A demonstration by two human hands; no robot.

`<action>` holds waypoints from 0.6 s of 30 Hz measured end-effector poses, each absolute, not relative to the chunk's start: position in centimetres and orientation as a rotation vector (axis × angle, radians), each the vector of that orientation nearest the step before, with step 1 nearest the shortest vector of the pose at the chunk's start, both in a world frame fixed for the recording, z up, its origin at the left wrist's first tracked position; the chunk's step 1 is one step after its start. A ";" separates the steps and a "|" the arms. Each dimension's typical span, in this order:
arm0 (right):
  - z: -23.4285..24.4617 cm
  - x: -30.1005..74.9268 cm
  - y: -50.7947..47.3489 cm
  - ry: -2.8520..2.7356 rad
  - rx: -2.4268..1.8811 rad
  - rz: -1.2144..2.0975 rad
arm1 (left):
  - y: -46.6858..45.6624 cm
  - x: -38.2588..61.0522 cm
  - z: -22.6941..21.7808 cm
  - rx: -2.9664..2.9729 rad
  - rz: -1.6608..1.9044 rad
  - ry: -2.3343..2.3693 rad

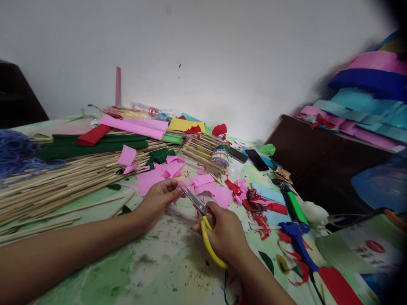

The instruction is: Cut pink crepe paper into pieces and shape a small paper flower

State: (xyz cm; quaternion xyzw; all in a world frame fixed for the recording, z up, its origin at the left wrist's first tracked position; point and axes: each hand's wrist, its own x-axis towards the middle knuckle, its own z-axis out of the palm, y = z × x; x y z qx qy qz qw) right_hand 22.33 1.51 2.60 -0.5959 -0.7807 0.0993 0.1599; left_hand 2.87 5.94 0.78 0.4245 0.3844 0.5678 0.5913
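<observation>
My right hand (224, 231) grips a pair of scissors (208, 241) by its yellow handles, the metal blades pointing up and to the left. Their tips meet a small piece of pink crepe paper (180, 186) that my left hand (163, 195) pinches between thumb and fingers. Just beyond both hands lie cut pink paper pieces (222, 195), some flat and some crumpled. To the right of the scissors is a tangle of red and dark green paper scraps (257, 207).
Long wooden sticks (63, 186) spread across the left side, with green paper rolls (92, 148) on them. A small stick frame (203, 152) and a phone (257, 160) sit farther back. At right are a blue glue gun (299, 241) and a pale green container (359, 245).
</observation>
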 end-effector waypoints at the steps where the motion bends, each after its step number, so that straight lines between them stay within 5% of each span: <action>1: 2.6 22.3 1.5 -2.235 -1.701 0.285 | 6.0 2.9 0.7 0.998 1.315 0.903; 18: 2.4 22.4 1.4 -2.223 -1.710 0.321 | 5.9 2.8 0.7 1.047 1.276 0.899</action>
